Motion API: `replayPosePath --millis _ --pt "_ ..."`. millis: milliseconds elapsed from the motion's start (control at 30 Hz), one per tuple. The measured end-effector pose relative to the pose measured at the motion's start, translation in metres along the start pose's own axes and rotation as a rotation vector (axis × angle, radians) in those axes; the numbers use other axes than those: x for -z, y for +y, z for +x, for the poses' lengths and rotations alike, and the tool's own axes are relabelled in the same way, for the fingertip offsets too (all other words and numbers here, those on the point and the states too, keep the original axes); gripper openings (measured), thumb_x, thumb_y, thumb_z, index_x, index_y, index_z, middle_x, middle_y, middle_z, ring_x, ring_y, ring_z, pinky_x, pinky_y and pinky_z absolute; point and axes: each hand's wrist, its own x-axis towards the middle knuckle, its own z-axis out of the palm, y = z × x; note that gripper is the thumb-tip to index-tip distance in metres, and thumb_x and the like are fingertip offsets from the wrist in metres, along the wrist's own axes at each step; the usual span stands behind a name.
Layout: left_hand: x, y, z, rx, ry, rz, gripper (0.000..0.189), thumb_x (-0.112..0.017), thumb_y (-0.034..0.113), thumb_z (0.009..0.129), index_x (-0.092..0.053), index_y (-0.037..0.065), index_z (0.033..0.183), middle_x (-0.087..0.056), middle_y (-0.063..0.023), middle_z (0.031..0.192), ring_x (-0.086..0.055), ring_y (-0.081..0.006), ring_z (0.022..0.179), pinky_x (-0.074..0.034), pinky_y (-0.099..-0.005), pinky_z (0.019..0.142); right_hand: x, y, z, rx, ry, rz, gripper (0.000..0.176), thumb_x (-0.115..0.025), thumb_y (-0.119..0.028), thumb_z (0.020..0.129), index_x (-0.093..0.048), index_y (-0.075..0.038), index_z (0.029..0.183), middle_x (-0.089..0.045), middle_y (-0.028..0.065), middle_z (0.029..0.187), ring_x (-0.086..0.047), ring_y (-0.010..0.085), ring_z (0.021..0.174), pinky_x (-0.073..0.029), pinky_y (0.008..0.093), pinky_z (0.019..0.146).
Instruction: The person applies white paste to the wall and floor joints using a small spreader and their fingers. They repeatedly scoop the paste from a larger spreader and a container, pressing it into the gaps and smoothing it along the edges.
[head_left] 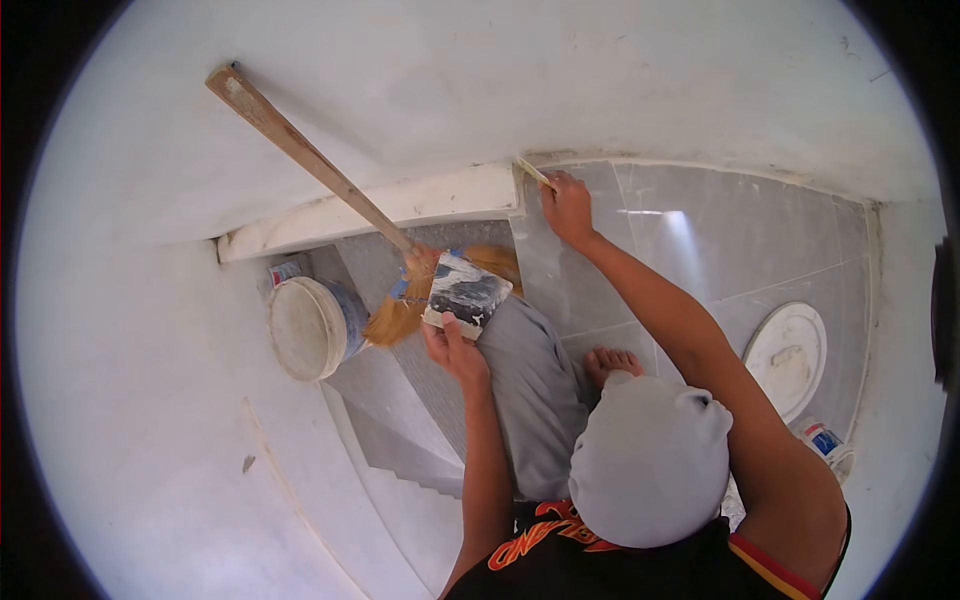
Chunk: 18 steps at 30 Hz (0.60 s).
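Note:
My left hand [456,350] grips a small square board [468,292] from its near edge. Its top is smeared with white filler over dark patches. The fingers beneath the board are hidden. Farther forward, my right hand [568,207] is closed around a slim, pale putty knife [536,174]. The knife's tip reaches the foot of the wall, at the end of a white raised ledge [400,203]; whether it touches is hard to see. A broom with tan bristles [393,320] lies just behind the board, its wooden handle [300,145] leaning on the wall.
A white bucket [300,328] stands at the left, beside the grey steps [400,400]. On the grey tiled floor [735,240] to the right are a round white lid [786,360] and a small tub [825,440]. White walls curve around the space.

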Motion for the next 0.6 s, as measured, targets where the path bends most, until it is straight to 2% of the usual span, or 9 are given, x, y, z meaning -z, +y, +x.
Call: replayPosePath --millis 67,133,233,300,367,467,533,600 --pt "-0.003 0.001 0.000 -0.018 -0.005 -0.004 0.019 -0.048 0.011 0.087 -0.046 0.000 0.102 -0.052 -0.0066 0.097 -0.051 -0.0127 0.085 -0.042 -0.0260 0.076 -0.001 -0.002 0.002 -0.007 0.000 0.011 0.013 -0.054 -0.005 0.073 -0.062 0.000 0.082 -0.059 0.0144 0.076 -0.056 0.0302 0.076 -0.042 0.0404 0.071" --pt "-0.004 0.003 0.002 -0.028 -0.007 -0.001 0.017 -0.048 0.012 0.087 -0.047 -0.001 0.099 -0.051 -0.0060 0.094 -0.050 -0.0116 0.084 -0.042 -0.0250 0.074 -0.004 -0.003 0.004 0.106 0.027 0.054 0.016 -0.054 -0.004 0.072 -0.062 0.000 0.085 -0.060 0.0155 0.080 -0.056 0.0316 0.078 -0.043 0.0400 0.073" --pt "-0.007 0.006 0.001 -0.022 0.001 0.005 0.016 -0.048 0.013 0.088 -0.047 -0.001 0.096 -0.051 -0.0055 0.092 -0.048 -0.0103 0.082 -0.042 -0.0239 0.072 -0.012 0.004 -0.003 0.105 -0.019 0.016 0.017 -0.053 -0.003 0.071 -0.062 0.000 0.086 -0.059 0.0174 0.084 -0.055 0.0331 0.081 -0.044 0.0396 0.075" --pt "-0.006 0.004 0.001 -0.003 0.014 0.004 0.016 -0.048 0.012 0.088 -0.047 -0.001 0.096 -0.051 -0.0055 0.093 -0.048 -0.0102 0.082 -0.041 -0.0238 0.073 -0.009 0.001 -0.013 0.098 -0.045 0.015 0.019 -0.053 -0.003 0.072 -0.061 0.000 0.089 -0.059 0.0183 0.087 -0.055 0.0337 0.082 -0.044 0.0397 0.075" --pt "-0.003 0.000 0.002 -0.019 0.008 -0.003 0.019 -0.048 0.012 0.087 -0.046 0.000 0.102 -0.053 -0.0068 0.096 -0.053 -0.0121 0.084 -0.044 -0.0255 0.072 -0.005 -0.004 -0.028 0.090 -0.069 0.013 0.021 -0.053 -0.003 0.073 -0.060 0.001 0.092 -0.059 0.0191 0.090 -0.055 0.0342 0.082 -0.044 0.0398 0.074" --pt "-0.004 -0.001 0.001 -0.013 0.026 -0.014 0.014 -0.047 0.010 0.087 -0.047 -0.001 0.097 -0.052 -0.0061 0.093 -0.049 -0.0102 0.081 -0.041 -0.0237 0.074 0.005 -0.009 -0.052 0.115 -0.070 -0.002 0.022 -0.052 -0.002 0.072 -0.060 0.001 0.093 -0.059 0.0188 0.089 -0.055 0.0347 0.081 -0.045 0.0396 0.073" --pt "-0.004 -0.003 0.003 -0.016 0.027 -0.028 0.015 -0.047 0.009 0.087 -0.047 -0.001 0.097 -0.052 -0.0060 0.093 -0.049 -0.0106 0.081 -0.041 -0.0238 0.073 0.018 -0.011 -0.066 0.176 -0.224 0.044 0.021 -0.052 -0.002 0.072 -0.060 0.001 0.092 -0.058 0.0187 0.087 -0.055 0.0347 0.081 -0.045 0.0397 0.070" --pt "-0.010 0.002 0.003 -0.024 0.025 -0.041 0.015 -0.047 0.009 0.086 -0.047 -0.001 0.098 -0.052 -0.0059 0.092 -0.049 -0.0109 0.081 -0.041 -0.0239 0.073 0.035 -0.019 -0.071 0.157 -0.253 0.135 0.020 -0.052 -0.003 0.072 -0.060 0.001 0.090 -0.057 0.0188 0.086 -0.054 0.0344 0.079 -0.045 0.0402 0.070"
